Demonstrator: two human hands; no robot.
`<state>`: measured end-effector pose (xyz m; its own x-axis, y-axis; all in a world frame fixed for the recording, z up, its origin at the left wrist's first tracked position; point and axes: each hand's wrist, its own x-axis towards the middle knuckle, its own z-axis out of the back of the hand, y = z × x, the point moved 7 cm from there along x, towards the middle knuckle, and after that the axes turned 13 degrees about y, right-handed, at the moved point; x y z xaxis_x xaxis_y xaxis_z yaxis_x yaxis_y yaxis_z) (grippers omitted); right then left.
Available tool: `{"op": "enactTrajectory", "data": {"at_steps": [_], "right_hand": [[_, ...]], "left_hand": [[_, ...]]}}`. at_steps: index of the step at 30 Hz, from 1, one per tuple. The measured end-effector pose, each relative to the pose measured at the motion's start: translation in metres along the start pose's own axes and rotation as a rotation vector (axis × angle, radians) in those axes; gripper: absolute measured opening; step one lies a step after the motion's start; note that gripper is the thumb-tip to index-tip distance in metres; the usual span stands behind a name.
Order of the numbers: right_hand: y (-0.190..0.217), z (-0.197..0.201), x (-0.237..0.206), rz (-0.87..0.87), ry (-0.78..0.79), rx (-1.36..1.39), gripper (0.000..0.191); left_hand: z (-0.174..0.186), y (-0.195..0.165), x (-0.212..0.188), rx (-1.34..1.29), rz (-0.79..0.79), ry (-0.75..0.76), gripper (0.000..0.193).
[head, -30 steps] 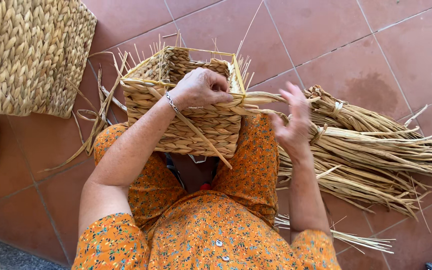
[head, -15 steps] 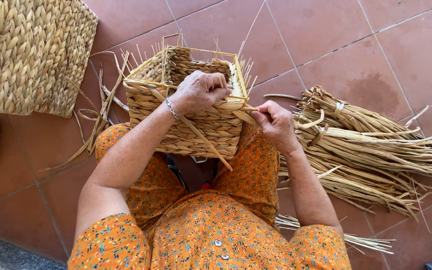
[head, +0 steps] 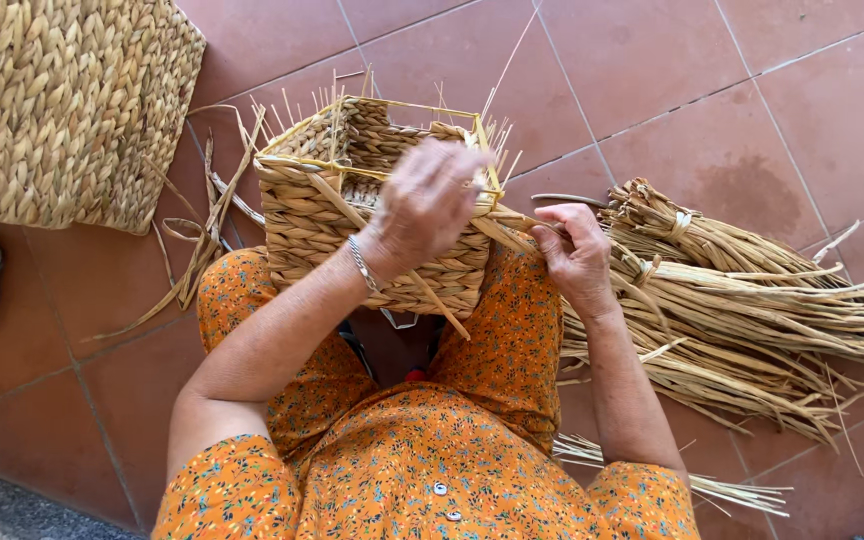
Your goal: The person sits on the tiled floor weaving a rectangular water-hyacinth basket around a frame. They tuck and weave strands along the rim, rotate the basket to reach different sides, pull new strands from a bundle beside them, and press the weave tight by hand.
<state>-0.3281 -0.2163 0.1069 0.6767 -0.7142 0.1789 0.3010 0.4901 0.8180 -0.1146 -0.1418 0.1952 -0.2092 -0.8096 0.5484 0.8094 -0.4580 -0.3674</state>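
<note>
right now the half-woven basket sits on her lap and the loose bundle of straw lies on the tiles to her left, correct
Not quite. The head view shows the straw bundle on the tiles to the person's right, beside the right hand. The half-woven basket does sit on the lap, under the left hand.

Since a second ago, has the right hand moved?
Yes. The right hand has come in from above the straw bundle to the basket's near corner, closed on a strand.

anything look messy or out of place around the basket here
Mostly no. A few loose strands lie scattered on the tiles left of the half-woven basket, apart from the tied bundles on the right.
</note>
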Motion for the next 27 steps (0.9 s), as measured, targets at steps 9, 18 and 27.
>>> {"op": "enactTrajectory", "data": {"at_steps": [9, 18, 27], "right_hand": [[0.068, -0.002, -0.014, 0.287, -0.098, -0.559, 0.028], [0.066, 0.040, 0.011, 0.303, -0.085, -0.470, 0.014], [-0.063, -0.015, 0.062, -0.248, 0.241, 0.337, 0.013]], "left_hand": [[-0.090, 0.023, 0.003, -0.117, 0.511, 0.612, 0.013], [-0.081, 0.039, 0.029, -0.214, 0.616, 0.723, 0.013], [-0.082, 0.034, 0.028, -0.158, 0.577, 0.689, 0.030]]}}
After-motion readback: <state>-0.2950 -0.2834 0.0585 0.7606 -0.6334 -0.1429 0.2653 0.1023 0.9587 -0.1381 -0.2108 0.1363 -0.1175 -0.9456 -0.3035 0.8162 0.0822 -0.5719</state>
